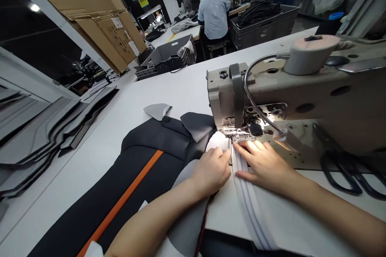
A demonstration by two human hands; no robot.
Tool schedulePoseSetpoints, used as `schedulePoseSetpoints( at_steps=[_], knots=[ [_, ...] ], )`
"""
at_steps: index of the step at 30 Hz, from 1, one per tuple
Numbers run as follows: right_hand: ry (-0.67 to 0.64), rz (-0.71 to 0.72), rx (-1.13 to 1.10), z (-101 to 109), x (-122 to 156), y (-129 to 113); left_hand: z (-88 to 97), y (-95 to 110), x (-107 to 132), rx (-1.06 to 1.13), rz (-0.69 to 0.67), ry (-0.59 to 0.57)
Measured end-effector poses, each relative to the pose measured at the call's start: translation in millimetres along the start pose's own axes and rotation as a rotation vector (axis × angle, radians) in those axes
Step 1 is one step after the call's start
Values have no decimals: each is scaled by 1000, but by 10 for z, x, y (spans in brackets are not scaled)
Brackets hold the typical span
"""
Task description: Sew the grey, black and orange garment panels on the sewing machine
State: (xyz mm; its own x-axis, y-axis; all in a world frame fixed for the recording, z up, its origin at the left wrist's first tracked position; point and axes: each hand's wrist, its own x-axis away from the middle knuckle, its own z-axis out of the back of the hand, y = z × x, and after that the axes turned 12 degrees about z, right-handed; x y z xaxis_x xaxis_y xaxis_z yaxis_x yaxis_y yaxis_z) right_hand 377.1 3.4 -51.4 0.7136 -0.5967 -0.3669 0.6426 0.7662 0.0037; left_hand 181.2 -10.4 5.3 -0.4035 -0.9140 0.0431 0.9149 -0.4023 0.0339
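Note:
A dark padded cover (150,156) with an orange stripe (126,196) lies across the white table, its far end under the head of a grey sewing machine (289,100). My left hand (211,170) is closed on the folded edge of the cover, pinching white backing just before the needle. My right hand (262,162) lies flat with fingers stretched out on a white strip with blue lines (250,204), pressing it beside the presser foot (230,136).
Black scissors (346,172) lie on the machine bed at right. Stacks of grey cut panels (45,128) fill the left side. Cardboard boxes (99,12) hang above. A person in a light shirt (214,12) sits at a far table beside a grey crate (262,28).

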Motion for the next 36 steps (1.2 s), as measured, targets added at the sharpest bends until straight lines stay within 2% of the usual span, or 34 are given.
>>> schedulePoseSetpoints(
  at_steps=[3, 5, 8, 12, 18, 21, 25, 31, 36],
  knots=[
    [-19, -19, -25, -20, -39, 0, 98, -112, -40, 277, 30, -83],
    [11, -46, -53, -52, -60, -15, 128, -109, -60, 317, 43, -127],
    [66, -77, -72, -95, -60, -51, 127, 6, -70, 181, 37, -192],
    [102, -17, -120, -82, 13, -4, 123, 170, -60, 6, 37, -250],
    [129, -13, -159, -25, 84, 201, 124, 216, -42, -57, 58, -237],
    [91, 33, -164, -42, 50, 172, 107, 211, -41, -54, 66, -232],
    [108, 63, -150, -65, -11, 112, 100, 195, -44, -38, 54, -219],
    [68, 101, 5, -74, -115, 110, 111, 174, -33, -28, 51, -196],
    [135, 89, -10, -112, -147, 104, 64, 198, -22, -50, 74, -158]
  ],
)
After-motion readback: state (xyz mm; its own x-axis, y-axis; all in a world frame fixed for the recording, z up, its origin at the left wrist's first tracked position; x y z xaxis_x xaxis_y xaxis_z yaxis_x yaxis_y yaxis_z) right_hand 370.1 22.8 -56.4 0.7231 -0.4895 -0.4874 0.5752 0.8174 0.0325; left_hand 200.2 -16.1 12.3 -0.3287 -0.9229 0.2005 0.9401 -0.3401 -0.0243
